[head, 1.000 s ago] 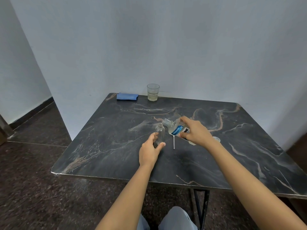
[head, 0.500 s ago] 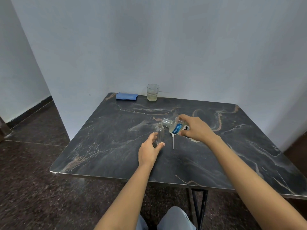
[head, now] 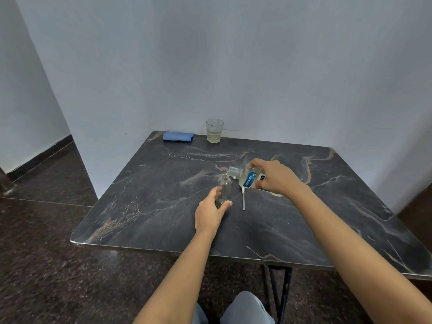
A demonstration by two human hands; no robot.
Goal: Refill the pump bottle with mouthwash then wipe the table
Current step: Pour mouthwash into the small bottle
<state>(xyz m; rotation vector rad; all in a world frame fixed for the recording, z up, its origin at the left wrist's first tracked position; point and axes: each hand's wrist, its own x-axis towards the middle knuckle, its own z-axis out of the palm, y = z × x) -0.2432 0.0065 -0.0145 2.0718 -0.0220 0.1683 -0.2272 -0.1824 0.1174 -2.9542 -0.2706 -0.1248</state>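
A small clear pump bottle (head: pixel 225 187) stands upright and uncapped on the dark marble table (head: pixel 149 206). My left hand (head: pixel 210 211) grips its lower part. My right hand (head: pixel 273 177) holds the mouthwash bottle (head: pixel 247 178), blue-labelled, tipped almost level with its open neck just above and to the right of the small bottle's mouth. The pump's white tube (head: pixel 243 199) lies on the table below the mouthwash bottle. A folded blue cloth (head: pixel 178 136) lies at the table's far left corner.
A glass (head: pixel 214 130) holding pale liquid stands at the back edge against the wall, right of the cloth. White walls close in behind and to the right. The table's near edge runs above my knees, with dark speckled floor to the left.
My right hand has lifted and tipped the mouthwash bottle further, bringing its neck closer over the small bottle's mouth. My left hand has kept its hold.
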